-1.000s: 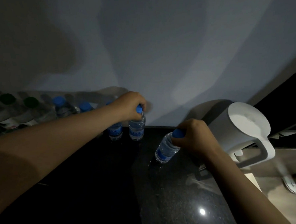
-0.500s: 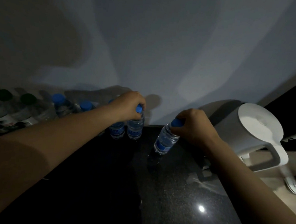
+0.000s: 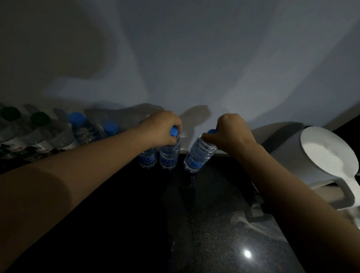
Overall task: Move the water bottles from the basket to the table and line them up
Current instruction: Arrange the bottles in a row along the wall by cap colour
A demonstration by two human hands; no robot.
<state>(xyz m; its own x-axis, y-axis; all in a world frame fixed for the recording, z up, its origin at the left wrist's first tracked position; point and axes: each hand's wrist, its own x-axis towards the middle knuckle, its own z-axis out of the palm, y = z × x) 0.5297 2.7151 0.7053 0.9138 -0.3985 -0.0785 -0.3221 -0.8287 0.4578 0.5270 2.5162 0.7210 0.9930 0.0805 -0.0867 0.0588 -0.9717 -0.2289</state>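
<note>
A row of clear water bottles stands along the wall on the black table (image 3: pixel 191 231). My left hand (image 3: pixel 162 129) grips the blue cap of an upright blue-labelled bottle (image 3: pixel 169 156) at the row's right end, beside another blue-labelled bottle (image 3: pixel 147 158). My right hand (image 3: pixel 231 135) holds the cap of a tilted bottle (image 3: pixel 197 156), its base just right of the row and close to the table. Further left stand blue-capped bottles (image 3: pixel 81 127) and green-capped bottles (image 3: pixel 37 129). No basket is in view.
A white electric kettle (image 3: pixel 319 160) with its handle toward me stands at the right, near my right forearm. A crumpled clear plastic wrapper (image 3: pixel 251 221) lies on the table in front of it. The grey wall (image 3: pixel 179 52) backs the row.
My right hand has carried the tilted bottle left and toward the wall, closer to the row. My left hand has stayed on its bottle's cap.
</note>
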